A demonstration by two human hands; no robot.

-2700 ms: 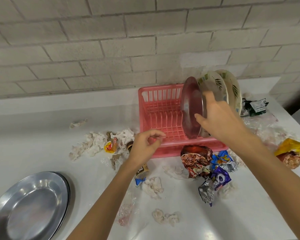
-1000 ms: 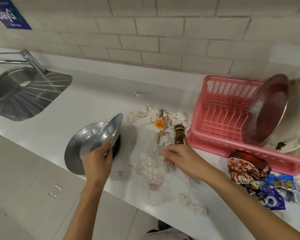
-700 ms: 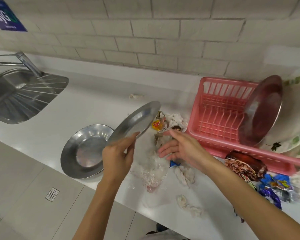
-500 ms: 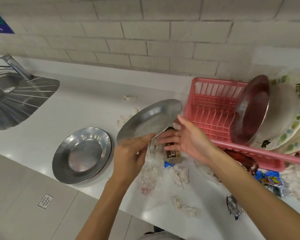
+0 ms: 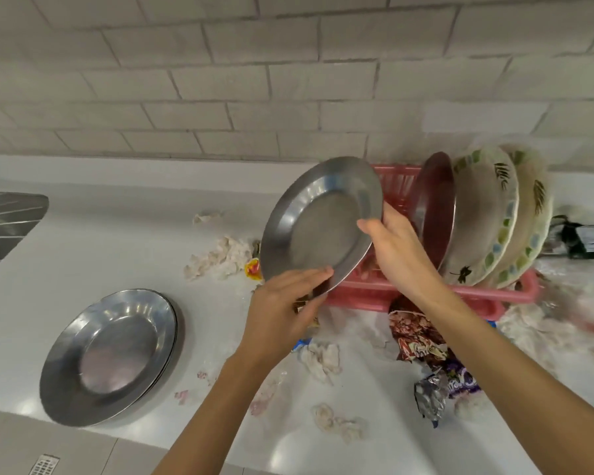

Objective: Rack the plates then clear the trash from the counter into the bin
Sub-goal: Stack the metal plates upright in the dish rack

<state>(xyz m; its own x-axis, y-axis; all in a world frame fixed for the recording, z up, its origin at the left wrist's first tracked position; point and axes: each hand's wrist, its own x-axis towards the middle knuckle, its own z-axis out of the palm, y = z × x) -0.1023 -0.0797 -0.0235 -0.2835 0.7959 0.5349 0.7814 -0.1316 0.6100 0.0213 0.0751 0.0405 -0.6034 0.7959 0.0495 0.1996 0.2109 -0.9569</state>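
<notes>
Before three racked plates, left hand and right hand grip one steel plate.

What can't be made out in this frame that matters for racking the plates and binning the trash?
Head view only.
Bin: outside the frame.
Pink rack slots: mostly hidden behind the held steel plate and the right hand.
Stacked steel plates: count unclear, only rims show.
Trash at the right edge: motion-blurred.
Sink: cut off by the left edge.
</notes>
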